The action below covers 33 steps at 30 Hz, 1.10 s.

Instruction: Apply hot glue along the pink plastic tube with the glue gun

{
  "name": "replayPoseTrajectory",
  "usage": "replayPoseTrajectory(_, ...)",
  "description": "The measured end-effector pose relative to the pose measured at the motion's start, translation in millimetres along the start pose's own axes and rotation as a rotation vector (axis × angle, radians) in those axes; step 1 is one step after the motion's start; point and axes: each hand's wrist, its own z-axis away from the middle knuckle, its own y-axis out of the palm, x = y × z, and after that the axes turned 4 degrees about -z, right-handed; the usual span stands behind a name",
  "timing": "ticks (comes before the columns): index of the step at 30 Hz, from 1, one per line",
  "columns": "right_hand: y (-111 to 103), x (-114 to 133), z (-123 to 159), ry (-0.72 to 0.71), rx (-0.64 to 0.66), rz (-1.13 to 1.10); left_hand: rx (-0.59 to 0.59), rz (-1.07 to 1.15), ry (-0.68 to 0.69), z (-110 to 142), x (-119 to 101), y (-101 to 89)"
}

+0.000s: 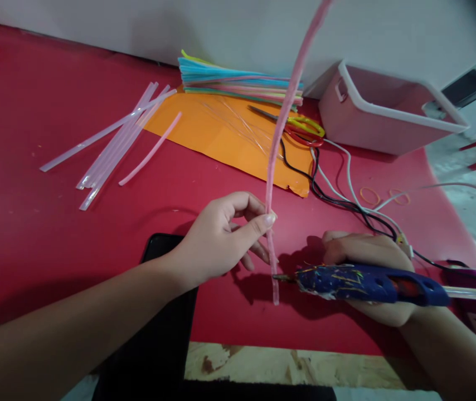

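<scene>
My left hand (221, 236) pinches a long pink pipe cleaner (282, 128) between thumb and fingers and holds it upright; its lower end hangs just above the red table (33, 223). My right hand (367, 253) grips a blue glue gun (367, 283) lying sideways. The gun's metal nozzle touches the pipe cleaner's lower part, a little below my left fingers. A clear glue stick pokes out of the gun's back end at the right.
Clear glue sticks (112, 139) and a short pink piece (150, 149) lie at the back left. An orange sheet (221, 133), a bundle of coloured pipe cleaners (238, 81), scissors (300, 128), a pink bin (384, 111), cables (346, 195), rubber bands (369, 195) and a black phone (154, 334) surround my hands.
</scene>
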Motion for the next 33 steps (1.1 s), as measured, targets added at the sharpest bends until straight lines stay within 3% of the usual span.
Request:
replayPoseTrajectory(22,0.2,7.8,-3.8,0.073,-0.105,-0.032,-0.011,-0.035,0.024,1.2,1.2,1.0)
replayPoseTrajectory(33,0.7,0.3,-2.1,-0.030,0.021,0.017,-0.028,-0.047,0.053,0.0,-0.6,0.9)
